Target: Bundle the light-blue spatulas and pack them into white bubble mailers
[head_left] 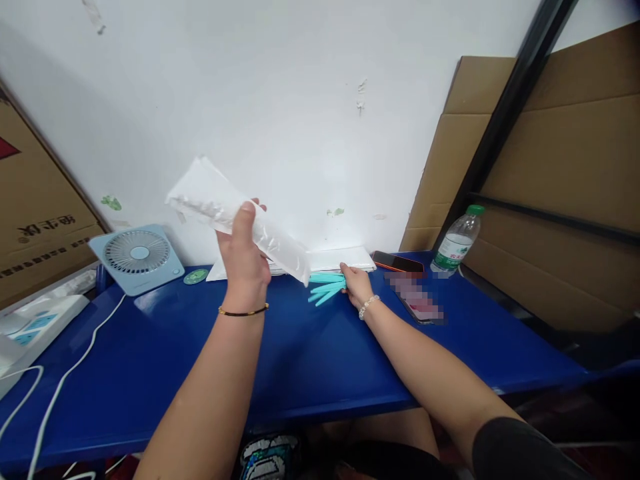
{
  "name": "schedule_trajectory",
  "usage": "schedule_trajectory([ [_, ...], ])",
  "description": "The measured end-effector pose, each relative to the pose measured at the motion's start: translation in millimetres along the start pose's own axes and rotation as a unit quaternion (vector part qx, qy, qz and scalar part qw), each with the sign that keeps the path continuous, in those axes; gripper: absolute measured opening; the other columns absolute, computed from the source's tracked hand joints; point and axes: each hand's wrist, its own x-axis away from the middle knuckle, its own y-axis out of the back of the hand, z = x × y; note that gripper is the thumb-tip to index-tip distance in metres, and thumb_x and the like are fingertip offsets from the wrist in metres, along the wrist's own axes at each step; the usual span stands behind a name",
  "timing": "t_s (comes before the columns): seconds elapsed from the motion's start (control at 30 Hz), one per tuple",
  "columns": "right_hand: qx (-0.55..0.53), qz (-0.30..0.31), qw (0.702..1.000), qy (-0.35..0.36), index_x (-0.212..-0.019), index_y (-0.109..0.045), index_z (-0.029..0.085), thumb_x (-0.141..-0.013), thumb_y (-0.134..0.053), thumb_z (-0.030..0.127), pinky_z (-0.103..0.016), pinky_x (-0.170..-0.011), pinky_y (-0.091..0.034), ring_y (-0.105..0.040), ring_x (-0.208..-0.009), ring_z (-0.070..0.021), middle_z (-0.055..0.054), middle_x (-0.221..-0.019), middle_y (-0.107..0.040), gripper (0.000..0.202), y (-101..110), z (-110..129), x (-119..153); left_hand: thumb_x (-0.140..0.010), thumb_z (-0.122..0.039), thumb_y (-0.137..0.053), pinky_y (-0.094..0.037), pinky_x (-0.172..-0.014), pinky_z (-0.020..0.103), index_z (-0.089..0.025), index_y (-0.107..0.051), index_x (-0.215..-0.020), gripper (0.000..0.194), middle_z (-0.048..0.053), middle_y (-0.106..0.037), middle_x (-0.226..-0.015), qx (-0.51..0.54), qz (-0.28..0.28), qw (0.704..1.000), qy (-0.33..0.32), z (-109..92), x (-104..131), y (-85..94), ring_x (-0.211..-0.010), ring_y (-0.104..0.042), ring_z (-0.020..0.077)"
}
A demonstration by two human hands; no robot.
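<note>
My left hand is closed around a long white plastic packet, raised above the blue table and tilted down to the right. The packet's lower right end comes close to several turquoise sticks, flat and narrow, fanned out to the left. Their right ends are pinched in my right hand, just over the table's back part. Behind both hands lie white flat packets along the wall, partly covered by my left hand and the held packet. What the held packet contains cannot be made out.
A light blue fan stands at the left, beside a green round disc. A power strip with white cables is nearer. Two phones, one dark orange-edged, and a water bottle are at the right. Cardboard leans behind.
</note>
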Motion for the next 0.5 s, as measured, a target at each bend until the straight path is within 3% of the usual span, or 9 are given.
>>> schedule_trajectory([
  [0.13, 0.158, -0.043, 0.984, 0.072, -0.054, -0.050, 0.021, -0.073, -0.061, 0.045, -0.024, -0.041, -0.032, -0.042, -0.039, -0.0121, 0.006, -0.038, -0.040, 0.033, 12, 1, -3, -0.067, -0.041, -0.071, -0.042, -0.095, 0.035, -0.025, -0.053, -0.114, 0.053, 0.004, -0.062, -0.107, -0.158, 0.044, 0.984, -0.071, -7, -12, 19.0, -0.105, -0.058, 0.0222],
  [0.2, 0.207, -0.051, 0.972, 0.100, -0.050, -0.048, 0.021, -0.072, -0.062, 0.043, -0.024, -0.049, -0.034, -0.047, -0.047, -0.0141, 0.004, -0.040, -0.042, 0.035, 14, 1, -2, -0.060, -0.037, -0.077, -0.037, -0.100, 0.040, -0.026, -0.053, -0.116, 0.063, 0.006, -0.062, -0.108, -0.302, 0.102, 0.946, -0.059, 1, -10, 31.8, -0.110, -0.054, 0.0272],
  [0.27, 0.283, -0.053, 0.947, 0.141, -0.051, -0.049, 0.021, -0.075, -0.060, 0.043, -0.025, -0.057, -0.035, -0.050, -0.056, -0.0162, 0.002, -0.045, -0.047, 0.034, 14, -1, 1, -0.053, -0.035, -0.080, -0.030, -0.103, 0.047, -0.025, -0.056, -0.114, 0.066, 0.008, -0.062, -0.106, -0.452, 0.173, 0.875, -0.017, 17, -4, 48.9, -0.113, -0.051, 0.0337],
  [0.37, 0.434, -0.036, 0.876, 0.207, -0.061, -0.054, 0.020, -0.083, -0.049, 0.043, -0.027, -0.067, -0.037, -0.053, -0.065, -0.0184, -0.003, -0.059, -0.056, 0.032, 14, -4, 5, -0.046, -0.033, -0.082, -0.021, -0.104, 0.056, -0.025, -0.061, -0.103, 0.061, 0.011, -0.063, -0.098, -0.588, 0.255, 0.763, 0.087, 49, 9, 82.2, -0.114, -0.049, 0.0407],
  [0.43, 0.491, -0.022, 0.841, 0.225, -0.066, -0.057, 0.019, -0.086, -0.045, 0.042, -0.028, -0.074, -0.037, -0.054, -0.076, -0.0199, -0.006, -0.071, -0.060, 0.033, 14, -6, 7, -0.040, -0.033, -0.084, -0.021, -0.102, 0.059, -0.024, -0.063, -0.097, 0.062, 0.014, -0.063, -0.101, -0.604, 0.267, 0.738, 0.141, 66, 14, 103.3, -0.117, -0.045, 0.0439],
  [0.5, 0.518, -0.023, 0.827, 0.219, -0.069, -0.059, 0.019, -0.086, -0.045, 0.043, -0.030, -0.080, -0.036, -0.052, -0.087, -0.0222, -0.009, -0.082, -0.060, 0.033, 14, -9, 8, -0.038, -0.036, -0.085, -0.019, -0.103, 0.059, -0.023, -0.062, -0.092, 0.060, 0.016, -0.061, -0.109, -0.594, 0.241, 0.748, 0.173, 76, 18, 115.4, -0.125, -0.037, 0.0450],
])
